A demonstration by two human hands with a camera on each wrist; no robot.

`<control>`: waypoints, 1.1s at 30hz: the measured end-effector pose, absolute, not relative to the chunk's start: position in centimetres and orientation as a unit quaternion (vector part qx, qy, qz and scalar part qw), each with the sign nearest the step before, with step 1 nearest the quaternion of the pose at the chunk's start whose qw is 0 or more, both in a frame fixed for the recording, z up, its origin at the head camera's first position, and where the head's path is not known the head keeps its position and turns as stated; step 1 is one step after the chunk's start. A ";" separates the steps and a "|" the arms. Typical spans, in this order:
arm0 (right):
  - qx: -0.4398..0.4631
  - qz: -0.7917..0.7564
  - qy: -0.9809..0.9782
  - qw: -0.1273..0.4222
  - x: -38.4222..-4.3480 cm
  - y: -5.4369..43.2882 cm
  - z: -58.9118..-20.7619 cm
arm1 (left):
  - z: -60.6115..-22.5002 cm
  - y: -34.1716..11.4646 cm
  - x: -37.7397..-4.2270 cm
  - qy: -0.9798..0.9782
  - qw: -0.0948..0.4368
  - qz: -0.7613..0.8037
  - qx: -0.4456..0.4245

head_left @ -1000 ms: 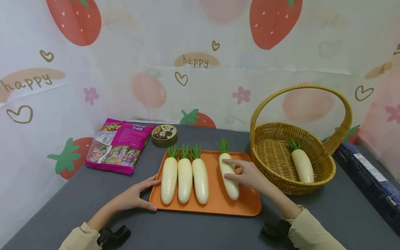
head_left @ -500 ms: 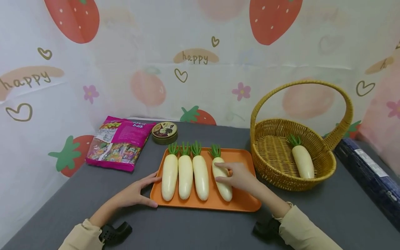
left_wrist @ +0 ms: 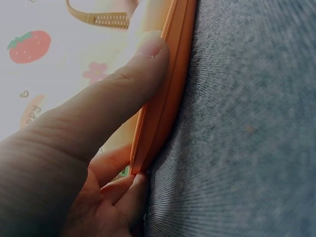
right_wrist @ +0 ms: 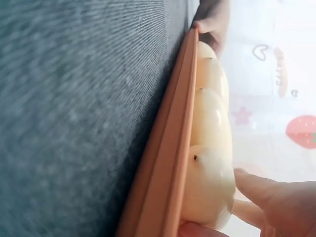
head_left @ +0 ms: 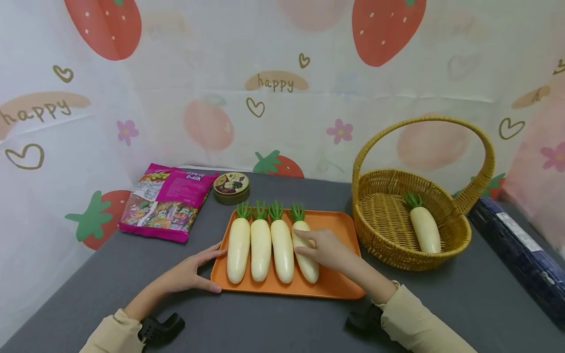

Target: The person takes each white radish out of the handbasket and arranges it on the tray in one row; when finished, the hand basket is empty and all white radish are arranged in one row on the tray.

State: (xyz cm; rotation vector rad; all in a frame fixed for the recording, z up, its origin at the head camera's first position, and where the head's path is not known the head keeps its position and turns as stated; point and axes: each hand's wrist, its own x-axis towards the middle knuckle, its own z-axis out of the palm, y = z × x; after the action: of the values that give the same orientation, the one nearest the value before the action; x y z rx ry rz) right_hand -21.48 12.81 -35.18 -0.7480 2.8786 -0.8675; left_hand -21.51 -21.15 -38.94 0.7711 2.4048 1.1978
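Observation:
Several white radishes with green leaf stubs lie side by side on an orange tray (head_left: 337, 289), leaves toward the wall. My right hand (head_left: 324, 250) grips the rightmost white radish (head_left: 309, 269), which lies against its neighbour (head_left: 282, 252); in the right wrist view, the thumb and fingers stand around this radish (right_wrist: 210, 187). At the tray's near left corner, my left hand (head_left: 192, 274) holds the edge. The left wrist view has its thumb (left_wrist: 123, 79) on the tray's rim (left_wrist: 165, 98) and the fingers around the corner. Part of the fingertips is hidden there.
A wicker basket (head_left: 368, 235) with a tall handle stands right of the tray, one white radish (head_left: 425, 230) inside. A pink candy bag (head_left: 167, 203) and a round tin (head_left: 231, 189) sit behind left. A dark blue long box (head_left: 521, 260) lies far right.
My right hand has moved the rightmost radish left across the tray, from a wide gap to beside the others. The left hand has stayed at the tray's corner.

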 end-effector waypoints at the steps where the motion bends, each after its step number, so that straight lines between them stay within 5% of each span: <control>1: -0.245 -0.284 0.927 0.025 -21.5 12.8 -35.1 | -38.9 -21.1 -21.5 0.848 0.172 0.422 0.272; 23: -0.268 -0.404 0.871 -0.077 -20.3 19.7 -31.8 | -38.9 -21.1 -21.6 0.850 0.173 0.417 0.271; 27: -0.241 -0.410 0.876 -0.074 -20.5 22.0 -30.8 | -38.9 -21.2 -21.5 0.851 0.175 0.416 0.269; 33: -0.166 -0.358 0.908 -0.139 -20.7 26.7 -29.3 | -38.9 -21.0 -21.5 0.849 0.177 0.419 0.267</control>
State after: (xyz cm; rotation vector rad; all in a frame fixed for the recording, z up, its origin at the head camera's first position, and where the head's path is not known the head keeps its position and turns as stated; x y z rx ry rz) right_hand -20.72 26.67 -29.32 -0.5737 3.1373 -1.2361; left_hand -21.49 -20.96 -38.89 0.7567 2.4036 1.1856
